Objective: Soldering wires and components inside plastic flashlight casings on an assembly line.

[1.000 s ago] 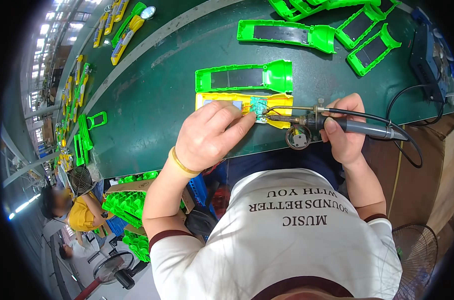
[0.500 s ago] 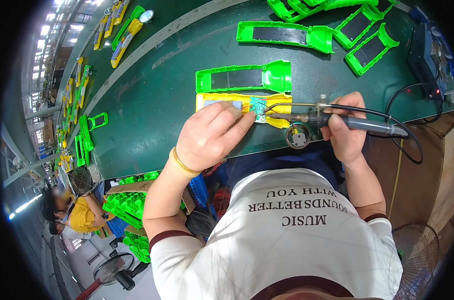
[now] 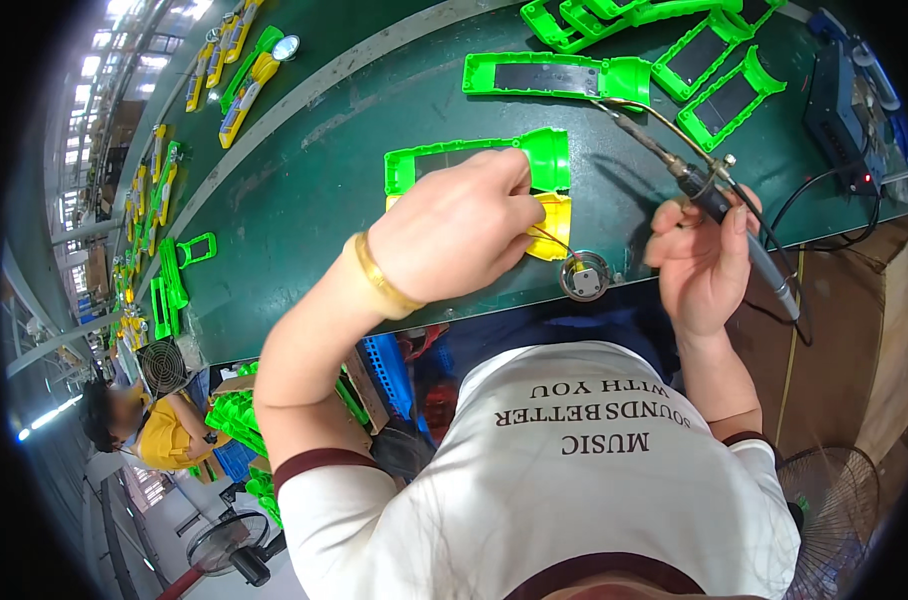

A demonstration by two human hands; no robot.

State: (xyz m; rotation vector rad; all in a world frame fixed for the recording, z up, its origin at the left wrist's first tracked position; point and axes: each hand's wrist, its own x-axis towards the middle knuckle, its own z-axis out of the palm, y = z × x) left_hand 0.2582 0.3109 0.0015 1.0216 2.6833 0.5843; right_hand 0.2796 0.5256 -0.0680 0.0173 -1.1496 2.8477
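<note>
Head view, from above. The yellow housing [image 3: 556, 215] is lying on the green table [image 3: 314, 230] directly under and beside the left hand [image 3: 464, 230], its long axis running left to right and roughly parallel to the green shell [image 3: 546, 160] just beyond it. The left hand is covering most of the housing, leaving mainly the right end showing; its fingers are curling inward, but their tips are partly hidden, so whether they are pinching anything cannot be told. A thin wire [image 3: 554, 239] is running from beside these fingers to the round metal part [image 3: 585, 277], which is resting just off the housing's near right corner.

The right hand [image 3: 702, 260] is standing to the right of the housing, well apart from it, so the left is the nearer hand. It is loosely grasping the soldering iron [image 3: 715, 203] between thumb and fingers, with several fingers spread. The iron's long axis is slanting from lower right to upper left; its tip is pointing beyond the housing, toward the farther green shell [image 3: 626, 82], whose near edge it is overlapping in this view. Contact there cannot be told. The housing is thus lying leftward of the right hand's grip.
</note>
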